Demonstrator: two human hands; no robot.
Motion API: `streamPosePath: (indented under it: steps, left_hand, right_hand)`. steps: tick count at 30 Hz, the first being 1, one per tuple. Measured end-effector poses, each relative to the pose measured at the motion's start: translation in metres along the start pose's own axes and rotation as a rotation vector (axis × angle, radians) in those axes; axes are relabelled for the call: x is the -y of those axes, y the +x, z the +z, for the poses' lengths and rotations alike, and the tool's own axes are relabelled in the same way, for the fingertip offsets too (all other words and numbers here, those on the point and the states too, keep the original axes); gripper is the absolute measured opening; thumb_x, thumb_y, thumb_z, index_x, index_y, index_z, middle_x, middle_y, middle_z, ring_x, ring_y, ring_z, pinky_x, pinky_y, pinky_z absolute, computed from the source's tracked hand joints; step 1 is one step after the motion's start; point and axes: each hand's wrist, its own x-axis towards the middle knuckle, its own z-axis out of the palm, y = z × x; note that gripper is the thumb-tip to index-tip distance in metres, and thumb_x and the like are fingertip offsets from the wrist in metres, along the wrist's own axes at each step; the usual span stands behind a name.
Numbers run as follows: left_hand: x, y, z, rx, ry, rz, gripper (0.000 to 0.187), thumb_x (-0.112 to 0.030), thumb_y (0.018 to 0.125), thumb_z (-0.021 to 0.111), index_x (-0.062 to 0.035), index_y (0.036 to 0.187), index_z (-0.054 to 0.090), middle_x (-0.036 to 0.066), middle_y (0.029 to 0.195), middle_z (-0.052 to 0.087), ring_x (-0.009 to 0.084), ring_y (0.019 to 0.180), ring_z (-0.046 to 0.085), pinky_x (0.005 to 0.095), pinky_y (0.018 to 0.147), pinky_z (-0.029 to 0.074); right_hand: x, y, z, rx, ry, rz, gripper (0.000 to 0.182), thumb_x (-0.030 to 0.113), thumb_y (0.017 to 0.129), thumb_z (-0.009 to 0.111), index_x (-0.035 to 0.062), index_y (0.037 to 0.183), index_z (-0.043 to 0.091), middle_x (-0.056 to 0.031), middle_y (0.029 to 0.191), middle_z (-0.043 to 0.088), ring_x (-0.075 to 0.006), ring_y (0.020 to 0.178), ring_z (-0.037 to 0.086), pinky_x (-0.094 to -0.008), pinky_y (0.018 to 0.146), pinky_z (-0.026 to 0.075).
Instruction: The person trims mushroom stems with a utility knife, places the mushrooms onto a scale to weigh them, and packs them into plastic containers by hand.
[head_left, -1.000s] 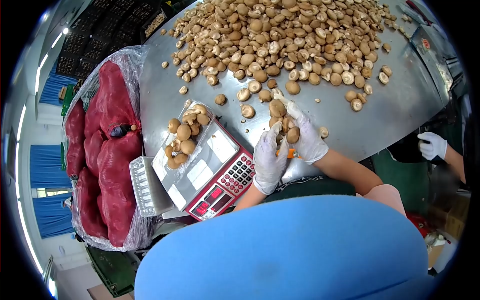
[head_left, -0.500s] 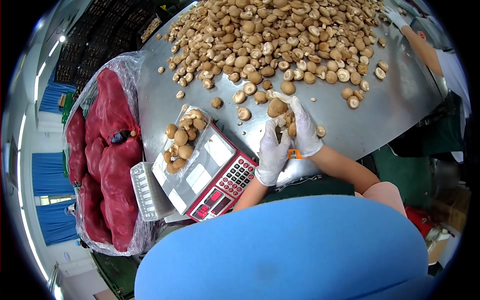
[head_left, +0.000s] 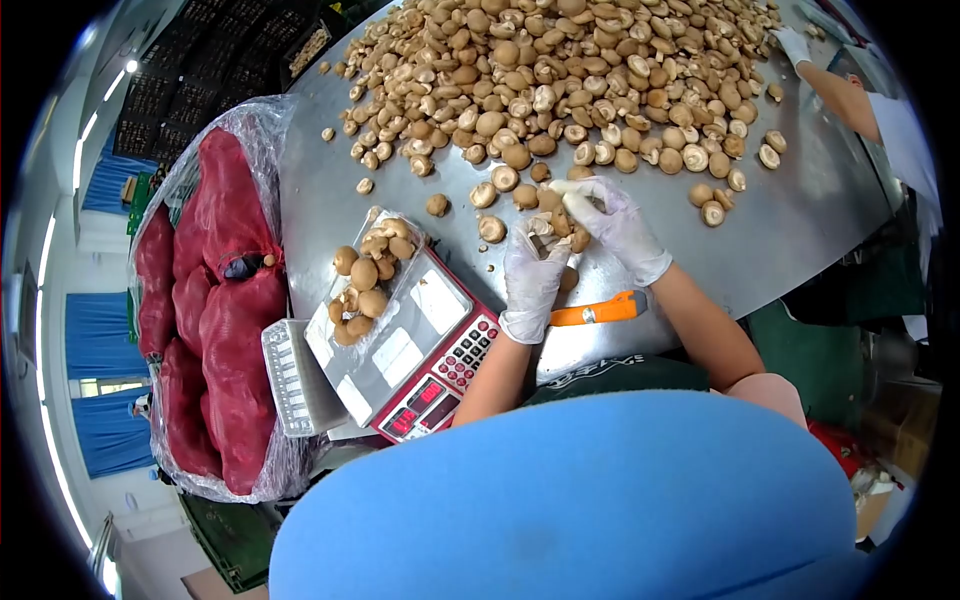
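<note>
My left hand (head_left: 533, 275), in a white glove, is curled with thumb and fingers around a mushroom, mostly hidden by the glove. Several brown mushrooms (head_left: 579, 240) lie between my two hands, and one (head_left: 568, 279) rests by the left thumb. My right hand (head_left: 622, 230), also gloved, arches over from the right with fingers bent and apart, its fingertips above the mushrooms. Just below the hands an orange flat tool (head_left: 600, 309) lies on the metal table (head_left: 690, 275). A scale (head_left: 425, 315) to the left carries a clump of mushrooms (head_left: 372, 270) on plastic film.
A big heap of mushrooms (head_left: 560, 80) covers the far side, with loose ones (head_left: 712, 213) at its edge. Red mesh sacks (head_left: 235, 330) in clear plastic stand at left, beside a clear plastic box (head_left: 300, 385). A co-worker's gloved hand (head_left: 792, 45) is at the far right.
My hands have moved apart slightly, the right one up and to the right. More of the orange tool shows. The large mushroom held between the hands has gone lower among the others.
</note>
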Motion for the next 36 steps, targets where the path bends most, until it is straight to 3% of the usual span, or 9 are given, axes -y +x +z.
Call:
streamPosePath:
  steps: [9, 11, 13, 14, 16, 19, 27, 34, 36]
  left_hand:
    - [-0.007, -0.003, -0.008, 0.066, 0.107, 0.011, 0.029, 0.002, 0.089, 0.07, -0.0039, 0.112, 0.054, 0.005, 0.102, 0.065, 0.0122, 0.091, 0.064, 0.0262, 0.082, 0.052]
    - [-0.025, -0.01, -0.005, 0.056, 0.012, -0.045, 0.03, 0.002, 0.089, 0.071, -0.0046, 0.113, 0.053, 0.005, 0.103, 0.065, 0.0127, 0.093, 0.064, 0.0261, 0.083, 0.052]
    - [-0.03, -0.014, -0.016, 0.077, -0.097, -0.132, 0.034, 0.002, 0.089, 0.071, -0.0064, 0.115, 0.05, 0.004, 0.108, 0.064, 0.014, 0.099, 0.065, 0.0262, 0.086, 0.051]
    - [-0.024, -0.014, -0.024, 0.101, -0.13, -0.083, 0.033, 0.002, 0.089, 0.071, -0.0071, 0.114, 0.051, 0.005, 0.109, 0.065, 0.0138, 0.099, 0.065, 0.0264, 0.086, 0.051]
    - [-0.035, -0.021, -0.028, 0.088, -0.1, -0.107, 0.032, 0.002, 0.089, 0.071, -0.0072, 0.113, 0.051, 0.005, 0.109, 0.065, 0.0132, 0.097, 0.064, 0.0263, 0.084, 0.052]
    - [-0.048, -0.031, -0.017, 0.081, -0.046, -0.155, 0.032, 0.003, 0.087, 0.072, -0.0061, 0.111, 0.052, 0.005, 0.109, 0.065, 0.0132, 0.096, 0.064, 0.0262, 0.082, 0.052]
    - [-0.05, -0.049, -0.012, 0.186, 0.106, -0.126, 0.038, 0.004, 0.085, 0.074, -0.002, 0.116, 0.053, 0.006, 0.113, 0.062, 0.0122, 0.101, 0.059, 0.0284, 0.092, 0.05]
    - [-0.062, -0.056, -0.027, 0.091, -0.083, -0.166, 0.034, -0.003, 0.092, 0.066, -0.0047, 0.121, 0.05, 0.007, 0.114, 0.062, 0.0143, 0.099, 0.061, 0.0276, 0.091, 0.05]
    - [-0.066, -0.05, -0.033, -0.043, -0.24, -0.168, 0.024, -0.013, 0.097, 0.058, -0.0068, 0.119, 0.052, 0.01, 0.117, 0.062, 0.0222, 0.111, 0.062, 0.0374, 0.091, 0.055]
  right_hand:
    - [-0.001, -0.005, 0.001, 0.074, 0.331, 0.064, 0.004, 0.005, 0.091, 0.07, 0.0035, 0.095, 0.072, -0.0052, 0.101, 0.07, -0.0152, 0.097, 0.065, -0.0295, 0.088, 0.052]
    - [-0.003, 0.004, -0.026, -0.024, -0.318, -0.234, 0.002, 0.005, 0.092, 0.07, 0.0041, 0.09, 0.069, -0.0042, 0.098, 0.069, -0.0145, 0.094, 0.065, -0.0288, 0.086, 0.052]
    - [0.004, 0.004, -0.058, -0.087, -0.268, -0.275, 0.003, 0.007, 0.092, 0.07, 0.0047, 0.09, 0.07, -0.004, 0.097, 0.068, -0.0142, 0.091, 0.064, -0.0296, 0.086, 0.052]
    - [0.018, -0.005, -0.075, -0.155, -0.187, 0.073, 0.004, 0.009, 0.09, 0.072, 0.0055, 0.09, 0.07, -0.0053, 0.099, 0.069, -0.0158, 0.092, 0.064, -0.0311, 0.088, 0.051]
    - [0.035, -0.018, -0.102, -0.168, -0.958, 0.183, 0.009, 0.011, 0.089, 0.074, 0.0065, 0.096, 0.071, -0.0054, 0.103, 0.07, -0.018, 0.095, 0.065, -0.0315, 0.088, 0.052]
    - [0.055, -0.044, -0.078, -0.14, -0.766, -0.357, 0.02, 0.02, 0.089, 0.076, 0.0054, 0.101, 0.071, -0.0063, 0.103, 0.07, -0.023, 0.098, 0.065, -0.0335, 0.086, 0.052]
    - [0.052, -0.059, -0.015, 0.197, -0.508, -0.389, 0.017, 0.015, 0.089, 0.071, 0.0085, 0.105, 0.069, -0.0101, 0.103, 0.065, -0.0302, 0.094, 0.065, -0.0373, 0.084, 0.053]
    - [0.051, -0.058, -0.073, 0.002, -0.627, -0.314, 0.016, 0.021, 0.089, 0.071, 0.0081, 0.097, 0.07, -0.0102, 0.095, 0.065, -0.0274, 0.091, 0.065, -0.0373, 0.083, 0.052]
    - [0.045, -0.066, -0.098, -0.053, -1.469, -0.19, 0.021, 0.022, 0.09, 0.066, 0.0094, 0.107, 0.069, -0.0096, 0.099, 0.064, -0.0286, 0.095, 0.063, -0.0404, 0.089, 0.049]
